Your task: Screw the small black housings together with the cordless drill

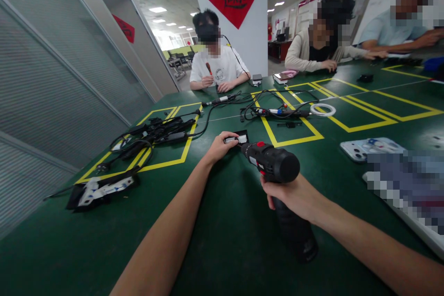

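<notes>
My right hand (293, 194) is wrapped round the grip of a black cordless drill (274, 163) with red buttons. The drill points forward and left, its battery end low over the green table. Its front end is at a small black box (244, 134) with a white piece in it; whether they touch I cannot tell. My left hand (222, 145) has its fingers closed on the near left side of this box, fingertips by the white piece. Some of the box is hidden behind the fingers and the drill.
A tangle of black cables (166, 132) lies at left, near a black-and-white pouch (100, 192). Ahead are a corded tool (280, 112) and a white ring roll (323, 110). At right lies a phone (360, 149). Several people sit across the green table (222, 249).
</notes>
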`<state>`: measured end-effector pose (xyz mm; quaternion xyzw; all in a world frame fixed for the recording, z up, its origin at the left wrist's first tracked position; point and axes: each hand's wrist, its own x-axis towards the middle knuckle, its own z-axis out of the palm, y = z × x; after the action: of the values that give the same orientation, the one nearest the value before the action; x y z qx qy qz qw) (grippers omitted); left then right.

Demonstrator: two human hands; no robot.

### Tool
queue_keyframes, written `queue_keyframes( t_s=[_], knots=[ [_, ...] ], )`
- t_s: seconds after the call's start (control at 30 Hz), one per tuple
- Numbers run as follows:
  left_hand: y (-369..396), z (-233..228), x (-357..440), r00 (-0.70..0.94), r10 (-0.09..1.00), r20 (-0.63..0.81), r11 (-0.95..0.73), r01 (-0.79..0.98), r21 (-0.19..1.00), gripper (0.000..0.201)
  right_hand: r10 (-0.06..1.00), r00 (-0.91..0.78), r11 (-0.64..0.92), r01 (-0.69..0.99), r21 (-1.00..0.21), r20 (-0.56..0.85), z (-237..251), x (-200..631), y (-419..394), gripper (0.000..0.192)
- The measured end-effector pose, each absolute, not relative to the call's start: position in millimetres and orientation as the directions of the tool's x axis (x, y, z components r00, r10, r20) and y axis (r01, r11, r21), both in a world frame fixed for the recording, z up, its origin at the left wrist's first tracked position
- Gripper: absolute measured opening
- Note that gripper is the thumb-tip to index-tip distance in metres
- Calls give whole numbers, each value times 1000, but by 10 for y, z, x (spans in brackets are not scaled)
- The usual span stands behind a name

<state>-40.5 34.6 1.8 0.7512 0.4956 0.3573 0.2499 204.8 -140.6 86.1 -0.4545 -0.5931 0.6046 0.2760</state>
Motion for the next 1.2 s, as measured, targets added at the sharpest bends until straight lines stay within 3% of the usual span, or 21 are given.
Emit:
queue_keyframes(
  t_s=[1.2],
  knots=[
    [372,7,-415,255,913,318,-407,545,733,30,867,-440,-159,197,-967,-232,865,2050,-1402,5]
  ],
)
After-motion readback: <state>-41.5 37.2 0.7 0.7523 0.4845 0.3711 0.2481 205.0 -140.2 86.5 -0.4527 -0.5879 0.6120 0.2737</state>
